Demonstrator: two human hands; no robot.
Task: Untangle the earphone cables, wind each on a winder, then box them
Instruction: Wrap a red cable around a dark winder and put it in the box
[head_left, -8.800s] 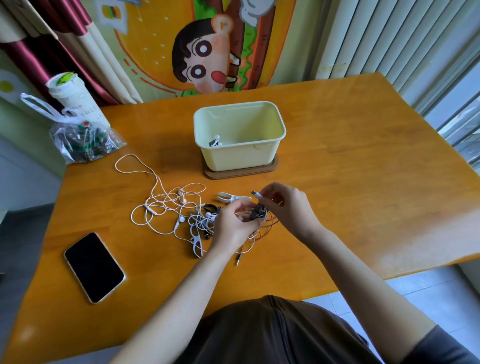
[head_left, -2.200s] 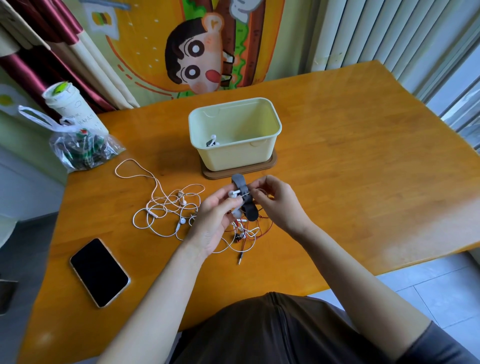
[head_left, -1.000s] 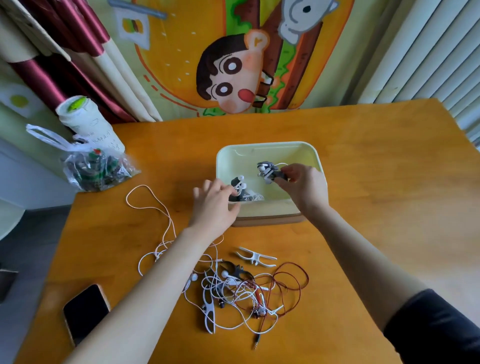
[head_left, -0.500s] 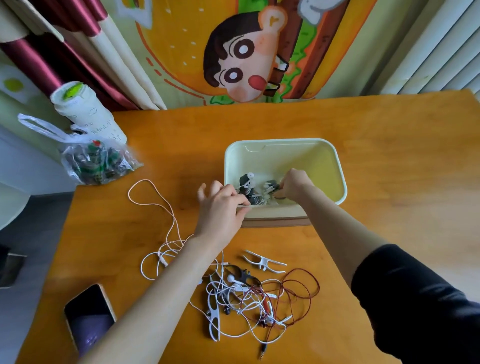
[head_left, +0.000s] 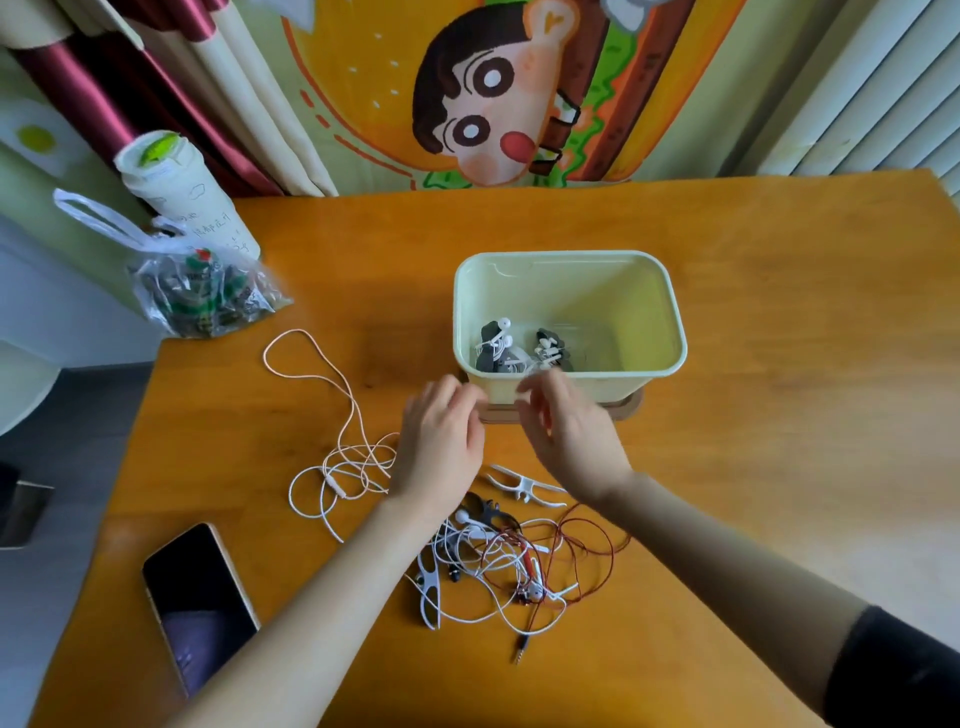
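Both hands empty, hovering just in front of the pale green box (head_left: 670, 306) on the orange worktop (head_left: 779, 467). Left hand (head_left: 441, 441) loosely open, fingers relaxed and slightly blurred; right hand (head_left: 566, 436) also open, fingers spread, holding nothing. Inside the box, near its front-left corner, two wound earphone bundles (head_left: 519, 349) on dark winders lie side by side. Judged step: between boxing and starting another cable, so roughly partway through. Remaining work sits nearer the person: a tangled heap (head_left: 498, 561) of white and red cables, with a jack plug (head_left: 520, 652) trailing at its near edge. One empty white winder (head_left: 524, 486) lies apart from the heap beside the right wrist, a second white winder (head_left: 430, 597) is half buried in the cables at the heap's left. A long white cable (head_left: 332, 405) loops out toward the far left and joins the heap under the left hand. Next move likely calls for picking one cable end, probably a plug or earbud, and teasing it out of the knot with both hands before reaching for a winder; pulling hard could tighten the tangle. A phone (head_left: 200, 603) lies at the near left, a plastic bag (head_left: 202, 296) at the far left, both clear of the work.
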